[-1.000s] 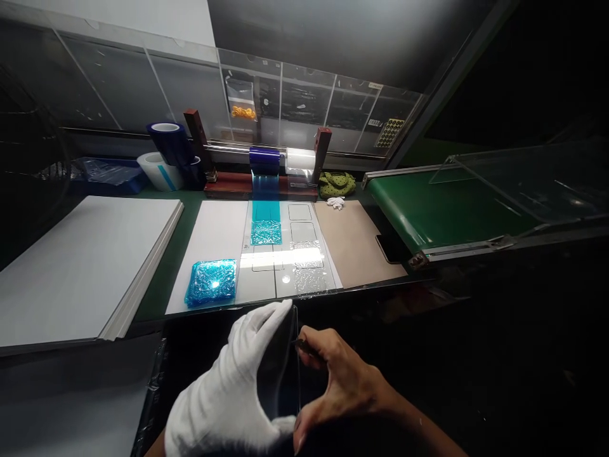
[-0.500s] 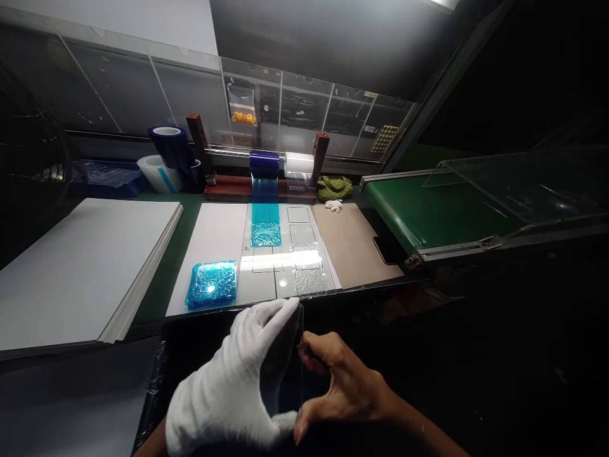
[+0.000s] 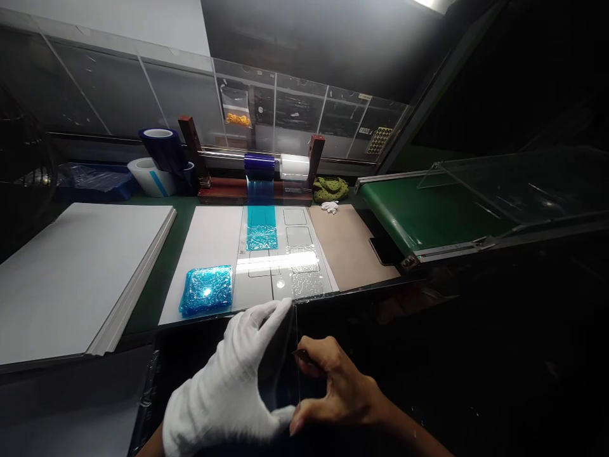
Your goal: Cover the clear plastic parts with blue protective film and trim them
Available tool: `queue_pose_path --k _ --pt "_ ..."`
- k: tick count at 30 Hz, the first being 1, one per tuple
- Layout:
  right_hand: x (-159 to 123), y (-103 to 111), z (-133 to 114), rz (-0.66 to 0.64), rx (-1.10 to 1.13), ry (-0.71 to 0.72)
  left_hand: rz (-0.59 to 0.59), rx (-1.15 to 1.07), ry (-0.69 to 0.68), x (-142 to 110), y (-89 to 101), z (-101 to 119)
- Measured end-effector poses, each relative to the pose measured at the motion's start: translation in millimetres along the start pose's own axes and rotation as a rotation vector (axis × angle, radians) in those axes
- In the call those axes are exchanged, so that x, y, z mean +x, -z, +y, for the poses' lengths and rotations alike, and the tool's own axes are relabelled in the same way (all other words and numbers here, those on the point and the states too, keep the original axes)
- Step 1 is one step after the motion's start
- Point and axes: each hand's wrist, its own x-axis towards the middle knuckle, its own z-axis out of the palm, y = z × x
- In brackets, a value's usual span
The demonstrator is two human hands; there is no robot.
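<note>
My left hand (image 3: 233,374), in a white glove, grips a thin clear panel (image 3: 297,324) by its top and bottom ends. The panel stands nearly edge-on to me, below the bench's front edge. My bare right hand (image 3: 340,387) is on its right side, with a small dark pointed tool (image 3: 303,355) pinched in the curled fingers. The tool's tip is at the panel's edge; its exact kind is hard to make out. My right thumb reaches the panel's lower end, beside the gloved thumb. Much of the panel is lost against the dark background.
A blue film-wrapped stack (image 3: 207,291) lies on the bench's left side, near white sheets (image 3: 95,273). Behind, a wooden stand (image 3: 223,190) carries a blue film roll (image 3: 259,166) and a clear one (image 3: 295,167). At right are a phone (image 3: 380,251) and a green conveyor (image 3: 438,206).
The view has shifted slightly. My right hand and the tool have moved slightly down along the panel's edge. Both hands keep their grip.
</note>
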Motion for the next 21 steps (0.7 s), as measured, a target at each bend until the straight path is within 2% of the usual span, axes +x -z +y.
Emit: queue_pose_path --k 2,4,6,8,9,12,14,16,18,19,21 --pt "1.0 5.7 7.9 0.165 -0.016 0.026 0.068 0.047 0.044 2.9 -5.3 -1.8" --pt "6.4 20.0 26.9 0.306 -0.056 0.008 0.128 0.093 0.103 7.5 -12.1 -5.3" --pt "18.0 40.7 60.5 0.341 -0.183 -0.087 0.151 0.105 0.187 12.6 -19.7 -11.4" --pt "34.0 63.7 105.2 0.283 -0.465 -0.27 0.14 0.044 0.306 16.0 -27.3 -20.1" --pt "42.6 74.9 128.8 0.206 -0.645 -0.371 0.112 -0.032 0.378 16.7 -30.9 -25.3" --pt "66.5 106.9 190.0 0.157 -0.805 -0.506 -0.066 -0.487 0.589 15.9 -42.4 -41.3" --pt "80.8 127.5 216.0 0.152 -0.868 -0.557 -0.174 -0.848 0.673 16.9 -52.1 -50.0" --pt "94.8 147.0 229.8 0.154 -0.931 -0.579 -0.184 -1.049 0.75 23.3 -63.8 -55.3" --pt "107.5 161.9 234.2 0.171 -0.973 -0.562 -0.118 -1.031 0.836 36.5 -75.9 -57.1" --pt "112.4 165.9 233.5 0.182 -0.986 -0.543 -0.068 -0.938 0.877 45.4 -81.3 -57.1" --pt "116.3 163.5 226.3 0.2 -0.997 -0.491 0.04 -0.607 0.944 66.3 -90.2 -56.0"
